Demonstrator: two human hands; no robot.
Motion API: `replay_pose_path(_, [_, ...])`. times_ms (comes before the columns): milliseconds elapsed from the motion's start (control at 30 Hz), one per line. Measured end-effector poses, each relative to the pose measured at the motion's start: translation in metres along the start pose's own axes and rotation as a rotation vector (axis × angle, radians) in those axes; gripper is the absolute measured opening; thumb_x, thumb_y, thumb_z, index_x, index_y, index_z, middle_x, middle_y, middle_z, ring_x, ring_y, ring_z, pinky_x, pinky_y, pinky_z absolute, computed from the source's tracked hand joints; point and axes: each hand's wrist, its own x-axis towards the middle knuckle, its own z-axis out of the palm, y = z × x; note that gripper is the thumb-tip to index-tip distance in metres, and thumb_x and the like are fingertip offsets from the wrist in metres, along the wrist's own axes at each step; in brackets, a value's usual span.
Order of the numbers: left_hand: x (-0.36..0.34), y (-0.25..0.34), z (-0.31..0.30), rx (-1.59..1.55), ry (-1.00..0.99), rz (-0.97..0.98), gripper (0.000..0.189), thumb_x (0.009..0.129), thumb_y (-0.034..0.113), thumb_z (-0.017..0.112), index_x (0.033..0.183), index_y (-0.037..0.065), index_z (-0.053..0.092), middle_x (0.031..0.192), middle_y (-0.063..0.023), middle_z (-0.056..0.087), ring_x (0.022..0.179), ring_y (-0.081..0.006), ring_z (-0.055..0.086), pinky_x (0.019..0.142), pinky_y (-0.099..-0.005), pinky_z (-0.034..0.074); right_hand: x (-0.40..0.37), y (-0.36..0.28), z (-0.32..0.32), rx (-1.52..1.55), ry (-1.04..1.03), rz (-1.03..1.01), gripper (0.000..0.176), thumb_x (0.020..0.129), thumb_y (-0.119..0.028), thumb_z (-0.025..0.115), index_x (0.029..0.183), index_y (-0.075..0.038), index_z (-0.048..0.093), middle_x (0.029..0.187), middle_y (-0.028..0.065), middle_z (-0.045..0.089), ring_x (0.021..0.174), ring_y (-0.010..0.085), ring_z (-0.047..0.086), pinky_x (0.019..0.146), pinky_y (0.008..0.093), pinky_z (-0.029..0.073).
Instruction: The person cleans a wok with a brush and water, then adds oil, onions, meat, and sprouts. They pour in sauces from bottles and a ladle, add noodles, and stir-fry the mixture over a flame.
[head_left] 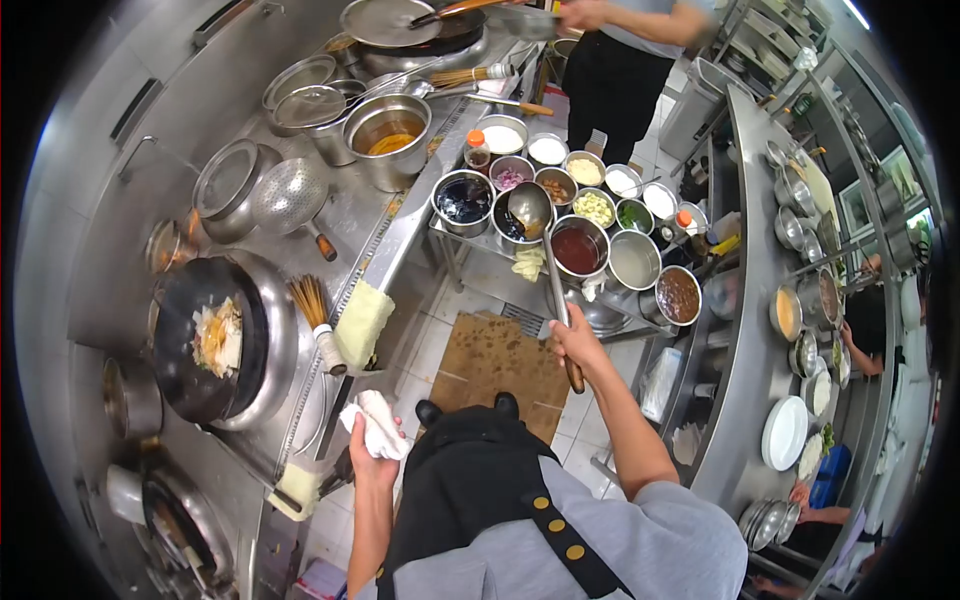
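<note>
My right hand is wrapped around the handle of a long ladle. The ladle's bowl hangs over a steel container of dark sauce, among several seasoning containers; whether it dips in is hard to tell. A folded white cloth is gripped in my left hand, low beside the stove's front edge. Left of that hand, a black wok sits on the stove with pale and yellow food inside. A bamboo brush and a yellowish cloth lie along the counter edge.
A perforated strainer and a pot of amber liquid stand farther back on the stove. Another person works at a far wok. Along the right runs a steel counter with bowls and white plates. A brown mat covers the floor.
</note>
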Motion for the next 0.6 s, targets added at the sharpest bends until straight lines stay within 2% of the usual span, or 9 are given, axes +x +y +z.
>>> replay_pose_path(67, [-0.004,-0.005,-0.004,-0.016,0.012,0.002,0.046,0.094,0.045,0.047,0.125,0.011,0.050,0.103,-0.0106,0.061,0.082,-0.0238,0.060,0.062,-0.0353,0.051,0.002,-0.004,-0.003,0.071,-0.031,0.028,0.047,0.092,-0.011,0.053,0.134,-0.007,0.033,0.066,0.0006,0.045,0.045,0.0085,0.041,0.038,0.0281,0.040])
replay_pose_path(167, [-0.004,-0.011,-0.011,-0.043,-0.022,-0.032,0.046,0.094,0.044,0.046,0.126,0.010,0.050,0.104,-0.0117,0.061,0.084,-0.0252,0.060,0.063,-0.0362,0.051,0.005,-0.005,-0.011,0.448,-0.204,0.057,0.026,0.093,-0.012,0.052,0.114,-0.010,0.038,0.068,-0.0008,0.042,0.045,0.0055,0.038,0.036,0.0257,0.037])
replay_pose_path(200, [-0.002,-0.010,-0.013,-0.047,-0.030,-0.031,0.046,0.094,0.044,0.046,0.126,0.010,0.050,0.104,-0.0117,0.061,0.084,-0.0252,0.060,0.063,-0.0362,0.051,0.002,-0.003,-0.013,0.445,-0.202,0.049,0.026,0.093,-0.012,0.052,0.114,-0.010,0.038,0.068,-0.0008,0.042,0.045,0.0055,0.038,0.036,0.0257,0.037])
replay_pose_path(267, [0.002,0.003,-0.013,-0.008,-0.090,-0.052,0.047,0.094,0.045,0.046,0.126,0.010,0.049,0.105,-0.0121,0.061,0.084,-0.0261,0.060,0.064,-0.0365,0.052,-0.014,-0.011,-0.001,0.679,-0.337,0.016,0.027,0.093,-0.011,0.050,0.117,-0.011,0.036,0.069,-0.0004,0.042,0.046,0.0057,0.039,0.037,0.0251,0.038])
replay_pose_path(300, [0.003,0.010,-0.014,-0.003,-0.091,-0.055,0.048,0.094,0.045,0.046,0.127,0.010,0.049,0.106,-0.0128,0.060,0.085,-0.0265,0.060,0.065,-0.0369,0.052,-0.022,-0.013,0.009,0.669,-0.338,0.006,0.027,0.093,-0.011,0.050,0.117,-0.011,0.036,0.069,-0.0004,0.042,0.046,0.0057,0.039,0.037,0.0251,0.038])
replay_pose_path(367, [0.004,0.024,-0.012,-0.015,-0.134,-0.032,0.049,0.094,0.046,0.046,0.127,0.009,0.049,0.106,-0.0131,0.060,0.086,-0.0265,0.060,0.066,-0.0371,0.051,-0.043,-0.028,0.042,0.343,-0.150,-0.111,0.038,0.094,-0.008,0.048,0.128,-0.011,0.034,0.068,-0.0003,0.042,0.044,0.0065,0.039,0.036,0.0250,0.038])
replay_pose_path(400, [0.003,0.032,-0.015,-0.017,-0.161,-0.011,0.049,0.094,0.046,0.046,0.127,0.009,0.049,0.107,-0.0134,0.060,0.087,-0.0266,0.060,0.066,-0.0373,0.051,-0.051,-0.036,0.056,0.330,-0.172,-0.115,0.038,0.094,-0.008,0.048,0.128,-0.011,0.034,0.068,-0.0003,0.042,0.044,0.0065,0.039,0.036,0.0250,0.038])
replay_pose_path(500, [0.006,0.051,-0.037,-0.154,-0.263,-0.072,0.053,0.093,0.046,0.046,0.127,0.005,0.047,0.106,-0.0162,0.059,0.090,-0.0310,0.060,0.069,-0.0435,0.052,-0.062,-0.057,0.111,0.012,-0.293,-0.289,0.062,0.094,-0.006,0.047,0.147,-0.011,0.014,0.067,0.0013,0.043,0.040,0.0078,0.037,0.033,0.0258,0.037])
replay_pose_path(600, [0.002,0.066,-0.059,-0.165,-0.276,-0.056,0.054,0.092,0.046,0.047,0.125,0.003,0.048,0.105,-0.0177,0.061,0.092,-0.0331,0.063,0.072,-0.0456,0.054,-0.089,-0.091,0.198,-0.132,-0.484,-0.343,0.060,0.094,-0.006,0.045,0.147,-0.008,0.016,0.058,-0.0008,0.039,0.039,0.0065,0.036,0.033,0.0240,0.037])
